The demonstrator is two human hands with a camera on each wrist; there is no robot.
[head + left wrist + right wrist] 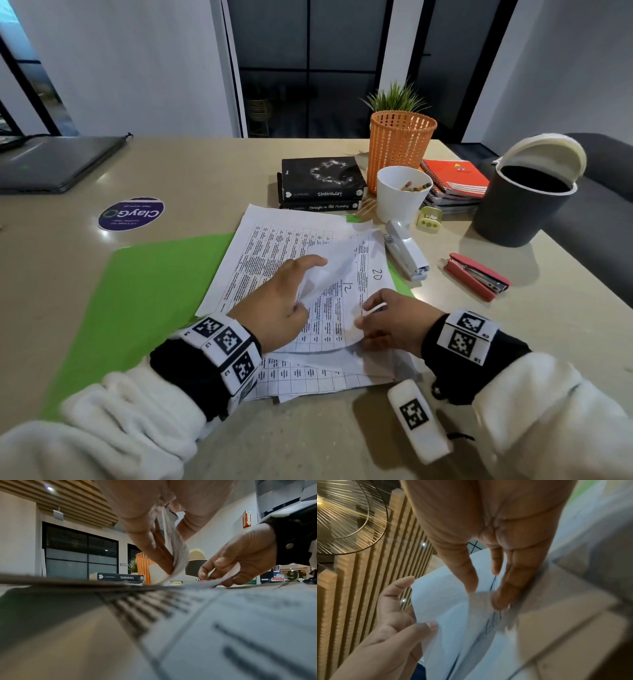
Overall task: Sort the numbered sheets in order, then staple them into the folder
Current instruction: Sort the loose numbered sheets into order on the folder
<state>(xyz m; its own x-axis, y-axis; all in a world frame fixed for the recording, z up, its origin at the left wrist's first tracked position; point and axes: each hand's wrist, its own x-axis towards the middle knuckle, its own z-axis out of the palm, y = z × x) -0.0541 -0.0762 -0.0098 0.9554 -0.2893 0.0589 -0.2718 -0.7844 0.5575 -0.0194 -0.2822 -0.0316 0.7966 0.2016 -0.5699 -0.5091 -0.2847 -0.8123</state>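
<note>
From the head view, a loose pile of numbered sheets (274,260) is being leafed through on the counter (212,161), the pile lying across the right half of an open green folder (147,294) so that it can be fastened there once ordered. One curled sheet (329,270) is being pinched up by the left hand (277,305), apparently to bare the handwritten "12" and "20" just beyond the right hand (394,322). The edge of a lower page is being gripped by the right hand's bent fingers. A white stapler (406,250) and a red stapler (476,275) are lying beyond the right hand, near enough to be reached when sorting ends.

In the left wrist view, the lifted sheet (176,550) is being held between thumb and fingers (154,550) of the left hand, bowed upward off the stack. The right hand (240,561) is seen pinching a page edge low over the pile.

In the right wrist view, blurred by motion, the fingers (513,585) of the right hand are being pressed to a sheet edge, while the raised sheet (440,601) is being steadied by the left hand (393,622) alongside. Sorting is judged unfinished.
</note>
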